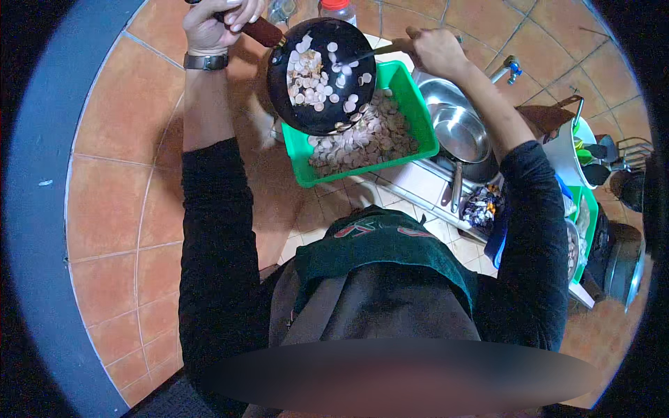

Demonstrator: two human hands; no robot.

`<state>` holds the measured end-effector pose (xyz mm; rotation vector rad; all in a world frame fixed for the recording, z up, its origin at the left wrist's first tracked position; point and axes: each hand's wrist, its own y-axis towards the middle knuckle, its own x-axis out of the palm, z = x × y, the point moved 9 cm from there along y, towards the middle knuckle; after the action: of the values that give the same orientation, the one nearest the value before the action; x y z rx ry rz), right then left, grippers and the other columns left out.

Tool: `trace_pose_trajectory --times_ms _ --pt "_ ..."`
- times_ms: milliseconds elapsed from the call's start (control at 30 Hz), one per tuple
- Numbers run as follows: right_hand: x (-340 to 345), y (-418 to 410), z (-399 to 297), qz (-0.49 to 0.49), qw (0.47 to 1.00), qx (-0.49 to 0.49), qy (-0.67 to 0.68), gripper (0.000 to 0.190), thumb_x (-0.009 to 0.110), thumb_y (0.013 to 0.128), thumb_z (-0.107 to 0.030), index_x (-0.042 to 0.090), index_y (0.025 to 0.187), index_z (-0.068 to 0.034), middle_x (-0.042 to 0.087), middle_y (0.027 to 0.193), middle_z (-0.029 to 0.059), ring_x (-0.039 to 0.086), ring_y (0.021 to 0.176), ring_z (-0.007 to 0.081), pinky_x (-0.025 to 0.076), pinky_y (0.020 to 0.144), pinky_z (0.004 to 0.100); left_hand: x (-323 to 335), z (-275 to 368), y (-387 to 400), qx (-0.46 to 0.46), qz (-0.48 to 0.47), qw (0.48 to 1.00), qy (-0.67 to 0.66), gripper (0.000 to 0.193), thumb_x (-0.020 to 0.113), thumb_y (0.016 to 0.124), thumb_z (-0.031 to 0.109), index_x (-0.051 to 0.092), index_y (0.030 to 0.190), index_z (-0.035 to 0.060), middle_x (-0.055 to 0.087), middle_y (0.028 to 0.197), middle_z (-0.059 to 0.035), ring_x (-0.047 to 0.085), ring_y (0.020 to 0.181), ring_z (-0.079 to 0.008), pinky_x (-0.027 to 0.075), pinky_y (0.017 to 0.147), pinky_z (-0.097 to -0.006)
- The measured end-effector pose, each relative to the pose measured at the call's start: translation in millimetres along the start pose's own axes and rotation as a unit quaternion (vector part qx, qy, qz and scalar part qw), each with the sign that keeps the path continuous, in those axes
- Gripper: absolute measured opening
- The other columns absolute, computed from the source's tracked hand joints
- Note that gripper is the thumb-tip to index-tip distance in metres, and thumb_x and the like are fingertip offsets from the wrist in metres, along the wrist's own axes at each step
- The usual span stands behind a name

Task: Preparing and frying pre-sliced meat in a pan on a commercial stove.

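Note:
My left hand, with a watch at the wrist, grips the dark red handle of a black frying pan. Many thin pale round slices lie in the pan, mostly at its left side. The pan is over the back left part of a green plastic tray, which holds a large heap of similar slices. My right hand holds a utensil by its handle; its far part reaches into the pan among the slices and is blurred.
Stainless steel pans stand right of the tray. Farther right are a white bucket of utensils, a second green tray and a metal pot. A red-lidded jar stands behind the pan. A tap projects from the tiled wall.

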<state>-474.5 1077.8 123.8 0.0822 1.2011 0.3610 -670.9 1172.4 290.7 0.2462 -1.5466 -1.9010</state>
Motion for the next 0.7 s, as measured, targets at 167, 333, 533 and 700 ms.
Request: trace_pose_trajectory --times_ms 167,333,533,700 --pt "-64.2 4.9 -5.4 0.171 0.985 0.002 0.036 0.043 0.057 0.079 -0.015 0.057 0.12 -0.024 0.057 0.083 0.0061 0.064 0.076 0.0237 0.054 0.057 0.0364 -16.2 21.0 0.1 -0.207 0.176 0.878 0.395 0.013 0.052 0.081 0.007 0.047 0.069 0.0085 0.041 0.052 0.0 0.04 0.043 -0.0113 0.037 0.052 -0.0278" --pt "-33.0 -5.6 3.0 0.008 0.989 0.145 0.009 0.027 0.054 0.077 -0.016 0.065 0.102 -0.018 0.064 0.089 0.0109 0.067 0.078 0.0278 0.055 0.059 0.0397 -19.1 51.2 -15.5 -0.173 0.193 0.871 0.417 0.013 0.052 0.079 0.013 0.046 0.068 0.0115 0.04 0.053 0.0029 0.037 0.042 -0.0094 0.035 0.056 -0.0282" --pt "-27.2 -32.2 22.8 -0.016 0.917 0.355 0.184 0.03 0.052 0.084 -0.028 0.066 0.11 -0.031 0.068 0.097 0.0096 0.066 0.087 0.0311 0.054 0.075 0.0437 -4.7 96.3 -33.7 -0.078 0.217 0.881 0.414 0.014 0.054 0.076 0.013 0.048 0.064 0.0125 0.04 0.05 0.0018 0.037 0.042 -0.0102 0.034 0.055 -0.0291" --pt "-41.9 -3.2 -19.5 0.138 0.915 0.284 0.25 0.028 0.058 0.083 -0.03 0.066 0.11 -0.029 0.068 0.091 0.0048 0.066 0.08 0.0284 0.053 0.068 0.0424 -1.6 106.9 -28.8 -0.044 0.215 0.881 0.419 0.015 0.056 0.075 0.015 0.048 0.062 0.0136 0.042 0.05 0.0024 0.038 0.042 -0.0092 0.033 0.054 -0.0279"
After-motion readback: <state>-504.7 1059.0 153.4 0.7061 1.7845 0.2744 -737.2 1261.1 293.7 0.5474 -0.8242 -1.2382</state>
